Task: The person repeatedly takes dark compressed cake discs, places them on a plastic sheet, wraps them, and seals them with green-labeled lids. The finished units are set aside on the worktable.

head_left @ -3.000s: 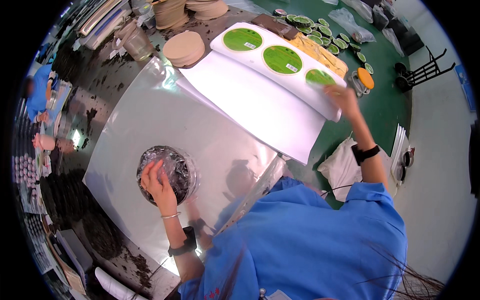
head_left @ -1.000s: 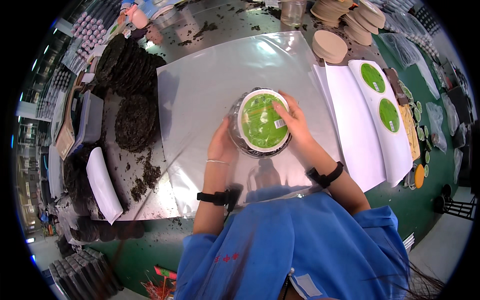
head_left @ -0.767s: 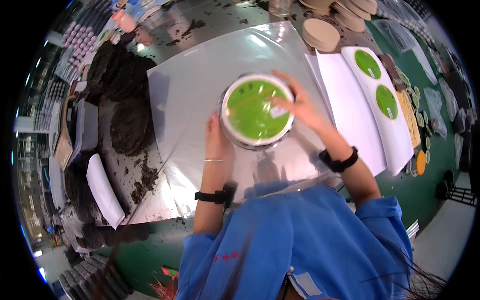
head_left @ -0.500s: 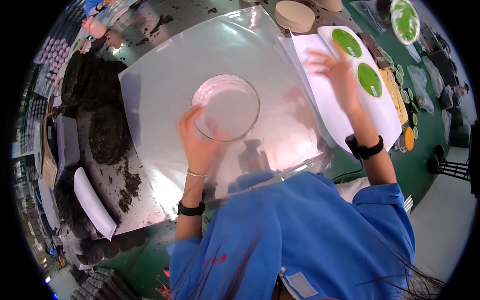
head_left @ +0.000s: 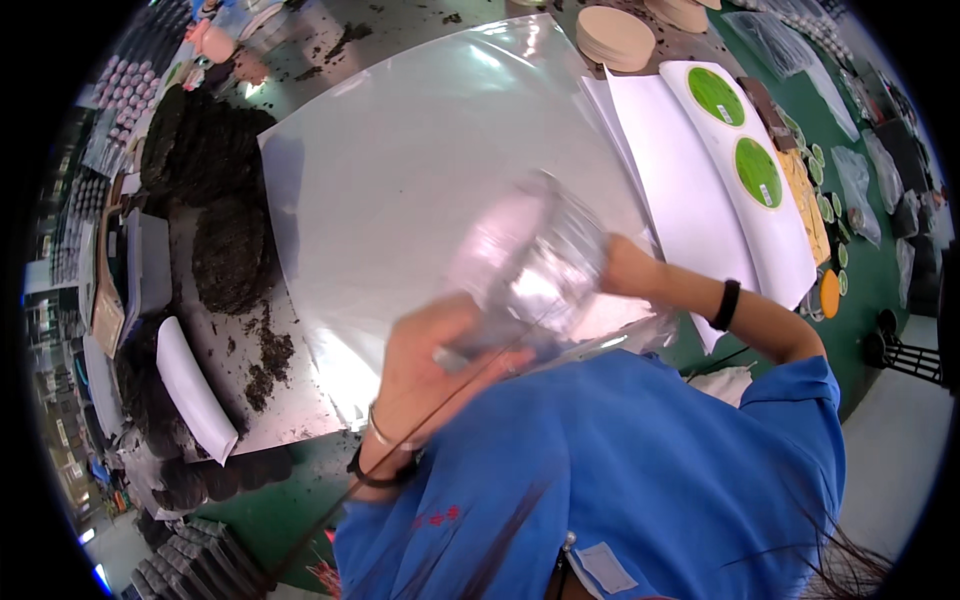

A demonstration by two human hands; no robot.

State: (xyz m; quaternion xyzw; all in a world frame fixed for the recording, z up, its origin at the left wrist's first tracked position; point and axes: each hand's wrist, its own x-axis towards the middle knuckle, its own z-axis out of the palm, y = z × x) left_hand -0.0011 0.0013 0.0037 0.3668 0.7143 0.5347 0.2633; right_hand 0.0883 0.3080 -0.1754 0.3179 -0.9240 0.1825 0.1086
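Observation:
A clear round plastic tub (head_left: pixel 545 265), blurred by motion, is tilted above a sheet of clear film (head_left: pixel 380 170) on the table. Its shiny side catches the light and its face looks pinkish. My right hand (head_left: pixel 630 266) grips the tub's right side, its fingertips partly hidden. At the lower left edge my left hand (head_left: pixel 430 345) closes round the tub, with thumb and fingers on either side. What the tub contains, if anything, cannot be made out.
White sheets (head_left: pixel 690 190) lie to the right, bearing round green labels (head_left: pixel 758 172). A stack of beige discs (head_left: pixel 615 38) stands at the back. Dark soil-like blocks (head_left: pixel 232 255) and crumbs line the left, near a curled white sheet (head_left: pixel 195 390).
My right hand has come from the label sheets to the tub. The tub has been lifted and tilted, moving right and nearer to me with my left hand.

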